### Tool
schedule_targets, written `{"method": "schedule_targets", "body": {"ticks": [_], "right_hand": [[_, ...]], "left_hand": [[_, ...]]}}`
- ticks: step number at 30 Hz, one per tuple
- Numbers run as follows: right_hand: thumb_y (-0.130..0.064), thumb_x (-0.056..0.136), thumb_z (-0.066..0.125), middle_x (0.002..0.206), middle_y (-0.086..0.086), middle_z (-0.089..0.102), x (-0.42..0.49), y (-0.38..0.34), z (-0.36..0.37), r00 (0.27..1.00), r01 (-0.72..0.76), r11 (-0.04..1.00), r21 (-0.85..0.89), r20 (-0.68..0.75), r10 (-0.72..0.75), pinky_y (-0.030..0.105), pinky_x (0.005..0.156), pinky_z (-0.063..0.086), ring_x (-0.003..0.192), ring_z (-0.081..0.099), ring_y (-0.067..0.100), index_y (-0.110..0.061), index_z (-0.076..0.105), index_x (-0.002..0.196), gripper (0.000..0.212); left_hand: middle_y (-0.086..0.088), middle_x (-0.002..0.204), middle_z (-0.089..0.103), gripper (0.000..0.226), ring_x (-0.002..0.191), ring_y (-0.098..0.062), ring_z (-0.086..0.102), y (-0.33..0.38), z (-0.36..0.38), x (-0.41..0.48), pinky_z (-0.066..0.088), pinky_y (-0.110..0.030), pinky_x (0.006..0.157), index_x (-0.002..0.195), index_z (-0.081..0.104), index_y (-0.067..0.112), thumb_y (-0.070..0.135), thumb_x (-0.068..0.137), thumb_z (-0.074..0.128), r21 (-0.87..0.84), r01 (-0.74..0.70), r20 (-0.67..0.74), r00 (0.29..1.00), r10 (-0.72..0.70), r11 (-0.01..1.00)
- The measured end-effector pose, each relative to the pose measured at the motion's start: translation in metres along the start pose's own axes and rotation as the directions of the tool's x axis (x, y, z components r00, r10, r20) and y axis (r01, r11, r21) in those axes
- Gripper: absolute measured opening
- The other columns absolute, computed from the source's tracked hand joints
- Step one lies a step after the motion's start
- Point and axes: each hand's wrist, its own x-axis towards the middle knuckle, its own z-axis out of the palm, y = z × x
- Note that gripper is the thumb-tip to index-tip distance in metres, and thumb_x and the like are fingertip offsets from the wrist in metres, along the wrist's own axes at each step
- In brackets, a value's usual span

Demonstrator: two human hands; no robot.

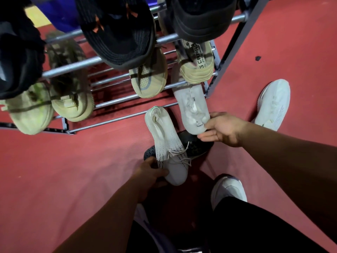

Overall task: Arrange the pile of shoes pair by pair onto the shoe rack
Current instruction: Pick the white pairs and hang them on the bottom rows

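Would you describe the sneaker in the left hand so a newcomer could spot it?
Before the metal shoe rack, over the red floor, the left hand grips a white knit sneaker. Unlike neighbouring white sneakers, it has rows of black dots.

The red floor [54, 170] carried a metal shoe rack [116, 101]. Black shoes [120, 33] sat on its upper bars, tan sneakers [147, 81] on the middle ones, and a white sneaker [191, 105] lay partly on the lowest. On the floor lay another white sneaker [273, 105] and a black shoe [198, 145], with a white knit sneaker [167, 139] across it.
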Motion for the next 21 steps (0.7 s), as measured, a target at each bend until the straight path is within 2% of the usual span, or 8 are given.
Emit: {"method": "schedule_targets", "body": {"ticks": [4, 7, 12, 14, 17, 19, 21], "right_hand": [[0.001, 0.101, 0.051, 0.109, 0.02, 0.072, 0.009, -0.022, 0.017, 0.996, 0.079, 0.993, 0.085, -0.041, -0.076, 0.038, 0.074, 0.063, 0.09, 0.075, 0.032, -0.002, 0.056, 0.129, 0.028], [-0.003, 0.102, 0.053, 0.116, 0.02, 0.071, 0.019, -0.031, 0.027, 0.994, 0.103, 0.986, 0.128, -0.059, -0.096, 0.036, 0.077, 0.064, 0.092, 0.075, 0.031, 0.001, 0.057, 0.131, 0.03], [-0.005, 0.099, 0.064, 0.122, 0.02, 0.07, 0.033, -0.023, 0.028, 0.983, 0.118, 0.984, 0.131, -0.154, -0.098, 0.036, 0.082, 0.064, 0.1, 0.074, 0.031, 0.002, 0.055, 0.137, 0.039], [-0.002, 0.1, 0.062, 0.121, 0.021, 0.07, 0.033, -0.021, 0.029, 0.979, 0.135, 0.982, 0.133, -0.173, -0.111, 0.035, 0.084, 0.063, 0.101, 0.074, 0.031, 0.003, 0.057, 0.133, 0.034], [0.003, 0.1, 0.057, 0.114, 0.018, 0.072, 0.031, -0.029, 0.034, 0.968, 0.19, 0.973, 0.13, -0.19, -0.164, 0.031, 0.083, 0.062, 0.097, 0.073, 0.028, 0.001, 0.06, 0.129, 0.028], [0.0, 0.1, 0.058, 0.11, 0.014, 0.072, 0.03, -0.036, 0.034, 0.961, 0.196, 0.976, 0.098, -0.218, -0.171, 0.031, 0.077, 0.063, 0.094, 0.074, 0.026, 0.0, 0.059, 0.13, 0.03], [-0.006, 0.097, 0.061, 0.108, 0.011, 0.073, 0.026, -0.041, 0.026, 0.945, 0.176, 0.984, -0.013, -0.277, -0.172, 0.035, 0.076, 0.064, 0.092, 0.075, 0.026, -0.004, 0.06, 0.127, 0.03]], "left_hand": [[-0.012, 0.115, 0.075, 0.037, 0.102, -0.031, 0.074, 0.004, -0.015, -0.003, 0.06, -0.037, 0.072, 0.119, 0.064, 0.011, -0.009, 0.087, 0.066, -0.04, -0.03, 0.011, 0.999, 0.03, 0.999], [-0.016, 0.116, 0.074, 0.036, 0.094, -0.029, 0.074, 0.011, -0.025, -0.004, 0.059, -0.031, 0.064, 0.121, 0.062, 0.006, -0.014, 0.09, 0.059, -0.12, -0.052, -0.005, 0.999, 0.051, 0.991], [-0.015, 0.11, 0.075, 0.032, 0.087, -0.025, 0.073, 0.02, -0.035, -0.001, 0.062, -0.034, 0.07, 0.116, 0.062, 0.007, -0.012, 0.091, 0.058, -0.132, -0.058, -0.021, 0.998, 0.055, 0.99], [-0.011, 0.105, 0.074, 0.031, 0.084, -0.023, 0.072, 0.021, -0.035, -0.001, 0.061, -0.032, 0.069, 0.115, 0.062, 0.008, -0.012, 0.091, 0.057, -0.144, -0.055, -0.015, 0.998, 0.054, 0.988], [-0.013, 0.11, 0.072, 0.03, 0.089, -0.025, 0.071, 0.022, -0.034, 0.002, 0.06, -0.035, 0.074, 0.115, 0.062, 0.008, -0.01, 0.092, 0.058, -0.158, -0.062, -0.004, 0.998, 0.062, 0.985], [-0.013, 0.109, 0.073, 0.027, 0.087, -0.025, 0.072, 0.024, -0.033, 0.004, 0.061, -0.034, 0.069, 0.114, 0.063, 0.008, -0.008, 0.093, 0.058, -0.181, -0.074, -0.019, 0.997, 0.072, 0.981], [-0.016, 0.11, 0.073, 0.027, 0.083, -0.026, 0.074, 0.026, -0.033, 0.006, 0.06, -0.032, 0.062, 0.118, 0.063, 0.004, -0.007, 0.093, 0.059, -0.224, -0.075, -0.072, 0.996, 0.06, 0.972]]}}
